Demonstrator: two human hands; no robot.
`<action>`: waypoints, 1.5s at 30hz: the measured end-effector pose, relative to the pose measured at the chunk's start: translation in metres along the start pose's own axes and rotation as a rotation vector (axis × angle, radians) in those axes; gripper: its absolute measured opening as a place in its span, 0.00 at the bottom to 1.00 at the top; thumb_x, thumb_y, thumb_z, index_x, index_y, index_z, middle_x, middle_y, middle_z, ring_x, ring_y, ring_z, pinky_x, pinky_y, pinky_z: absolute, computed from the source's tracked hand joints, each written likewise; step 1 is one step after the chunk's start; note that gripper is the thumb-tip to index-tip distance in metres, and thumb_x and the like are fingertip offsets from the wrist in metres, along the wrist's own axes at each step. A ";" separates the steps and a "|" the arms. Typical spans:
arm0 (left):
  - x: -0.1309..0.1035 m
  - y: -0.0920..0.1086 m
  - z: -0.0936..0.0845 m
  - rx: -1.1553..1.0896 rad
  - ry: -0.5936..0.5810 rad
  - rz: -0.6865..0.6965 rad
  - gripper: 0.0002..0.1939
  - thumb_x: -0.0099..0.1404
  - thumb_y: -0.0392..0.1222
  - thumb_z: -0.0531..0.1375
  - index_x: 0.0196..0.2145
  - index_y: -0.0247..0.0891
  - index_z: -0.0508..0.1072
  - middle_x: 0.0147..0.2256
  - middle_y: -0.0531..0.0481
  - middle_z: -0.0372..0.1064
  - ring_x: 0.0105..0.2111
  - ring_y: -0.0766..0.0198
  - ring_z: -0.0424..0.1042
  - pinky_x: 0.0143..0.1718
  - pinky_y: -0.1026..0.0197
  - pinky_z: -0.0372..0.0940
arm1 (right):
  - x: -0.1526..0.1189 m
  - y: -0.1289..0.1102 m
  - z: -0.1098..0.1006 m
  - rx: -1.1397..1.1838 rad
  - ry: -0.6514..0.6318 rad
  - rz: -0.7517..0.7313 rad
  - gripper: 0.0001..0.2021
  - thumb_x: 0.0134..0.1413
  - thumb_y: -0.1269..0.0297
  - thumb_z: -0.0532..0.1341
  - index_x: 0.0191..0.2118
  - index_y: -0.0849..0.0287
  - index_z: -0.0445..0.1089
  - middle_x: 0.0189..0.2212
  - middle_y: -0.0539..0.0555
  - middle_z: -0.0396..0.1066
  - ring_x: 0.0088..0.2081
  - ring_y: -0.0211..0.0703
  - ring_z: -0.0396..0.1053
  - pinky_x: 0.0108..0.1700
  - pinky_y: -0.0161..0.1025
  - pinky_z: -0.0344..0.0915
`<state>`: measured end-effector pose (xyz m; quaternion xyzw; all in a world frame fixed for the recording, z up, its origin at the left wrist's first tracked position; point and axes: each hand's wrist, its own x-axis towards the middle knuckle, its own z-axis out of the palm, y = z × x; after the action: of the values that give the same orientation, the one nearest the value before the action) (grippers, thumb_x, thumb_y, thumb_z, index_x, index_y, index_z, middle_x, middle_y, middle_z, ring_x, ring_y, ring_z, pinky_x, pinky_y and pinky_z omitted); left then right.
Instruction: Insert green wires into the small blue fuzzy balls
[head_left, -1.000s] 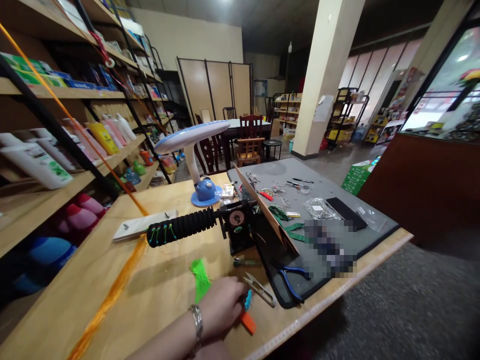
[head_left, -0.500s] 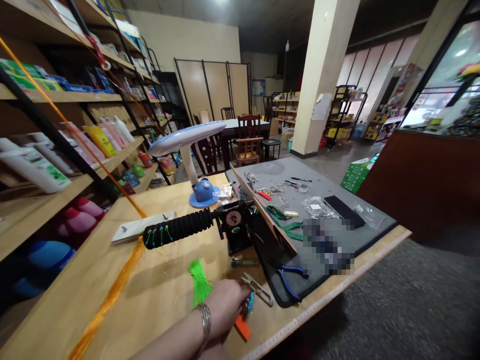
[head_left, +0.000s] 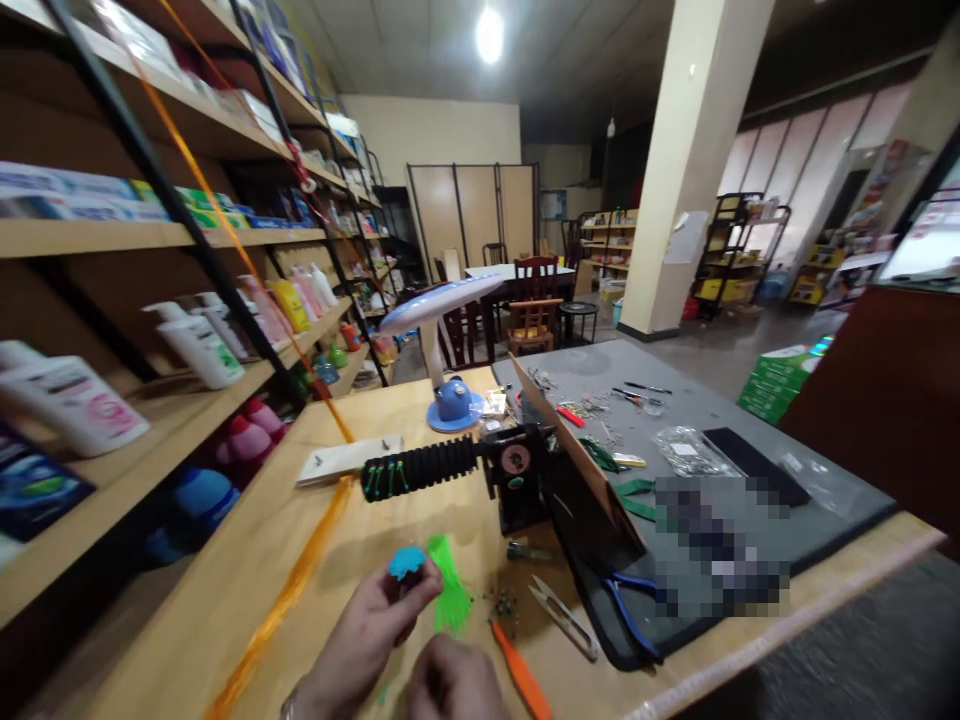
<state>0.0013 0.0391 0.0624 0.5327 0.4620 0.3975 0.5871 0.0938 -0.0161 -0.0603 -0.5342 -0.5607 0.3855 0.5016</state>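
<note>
My left hand (head_left: 364,635), a bangle at its wrist, pinches a small bright blue piece (head_left: 406,563) over the wooden table, left of the flat green thread bundle (head_left: 450,590). Low in the view, my right hand (head_left: 457,680) is curled and slightly blurred; anything inside its fingers is hidden. Right of it lies an orange-handled tool (head_left: 519,672), with small beads (head_left: 502,604) at its tip and metal snips (head_left: 566,618) beyond. Behind the hands, a black ridged roller (head_left: 420,468) with green threads tied round it joins a black device (head_left: 517,475).
Orange threads (head_left: 281,605) run down the table's left side. A blue-based lamp (head_left: 452,405) stands behind the roller. Blue pliers (head_left: 634,615) lie on the grey mat (head_left: 705,390), past an upright brown board (head_left: 577,450). Shelves (head_left: 150,235) line the left.
My left hand has moved left, away from the snips, and the blue piece now shows in its fingers. My right hand has come into clearer view. The camera view has shifted left and up.
</note>
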 end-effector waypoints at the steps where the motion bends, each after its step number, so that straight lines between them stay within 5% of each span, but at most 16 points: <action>1: -0.005 -0.007 -0.008 -0.118 0.063 -0.025 0.21 0.49 0.55 0.72 0.30 0.35 0.75 0.22 0.58 0.63 0.17 0.77 0.46 0.16 0.70 0.42 | 0.009 -0.001 -0.005 0.071 -0.026 0.026 0.12 0.54 0.58 0.64 0.24 0.58 0.67 0.19 0.48 0.64 0.24 0.39 0.63 0.26 0.35 0.55; 5: -0.017 -0.038 -0.023 -0.402 0.171 -0.099 0.22 0.45 0.51 0.76 0.28 0.34 0.73 0.20 0.61 0.59 0.16 0.80 0.44 0.16 0.72 0.39 | 0.024 -0.007 -0.017 0.497 -0.069 0.156 0.22 0.53 0.42 0.61 0.26 0.56 0.62 0.17 0.45 0.61 0.19 0.35 0.57 0.22 0.32 0.53; 10: -0.017 -0.059 -0.018 -0.636 0.227 -0.205 0.25 0.38 0.50 0.78 0.28 0.34 0.73 0.21 0.60 0.65 0.14 0.83 0.45 0.14 0.74 0.39 | 0.024 -0.017 -0.012 0.682 -0.108 0.203 0.26 0.46 0.36 0.65 0.27 0.56 0.61 0.18 0.47 0.67 0.19 0.34 0.59 0.22 0.30 0.56; 15: -0.015 -0.069 -0.012 -0.742 0.256 -0.269 0.24 0.35 0.46 0.79 0.27 0.35 0.74 0.22 0.57 0.69 0.17 0.74 0.65 0.18 0.71 0.59 | 0.028 -0.026 -0.007 0.729 -0.156 0.184 0.26 0.46 0.38 0.67 0.27 0.57 0.62 0.18 0.46 0.68 0.19 0.33 0.61 0.23 0.30 0.57; 21: -0.016 -0.067 -0.012 -0.718 0.201 -0.264 0.21 0.40 0.48 0.78 0.25 0.35 0.75 0.20 0.57 0.68 0.18 0.73 0.65 0.20 0.69 0.60 | 0.029 -0.037 -0.007 0.793 -0.221 0.152 0.23 0.50 0.41 0.67 0.28 0.56 0.63 0.20 0.48 0.71 0.23 0.38 0.68 0.30 0.34 0.64; 30: -0.017 -0.067 -0.011 -0.719 0.182 -0.264 0.24 0.39 0.51 0.78 0.26 0.36 0.72 0.14 0.62 0.60 0.15 0.75 0.59 0.18 0.72 0.52 | 0.033 -0.040 -0.005 0.734 -0.191 0.196 0.26 0.46 0.38 0.67 0.27 0.56 0.61 0.18 0.46 0.68 0.19 0.33 0.60 0.23 0.31 0.57; 45: -0.018 -0.061 -0.010 -0.720 0.146 -0.262 0.24 0.40 0.52 0.77 0.24 0.36 0.71 0.13 0.63 0.58 0.15 0.75 0.59 0.18 0.71 0.54 | 0.032 -0.031 -0.003 0.767 -0.202 0.199 0.25 0.48 0.40 0.68 0.28 0.57 0.61 0.20 0.47 0.71 0.21 0.35 0.65 0.26 0.32 0.59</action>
<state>-0.0142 0.0174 0.0044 0.1992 0.3978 0.4928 0.7478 0.0920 0.0108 -0.0250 -0.3196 -0.3684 0.6639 0.5669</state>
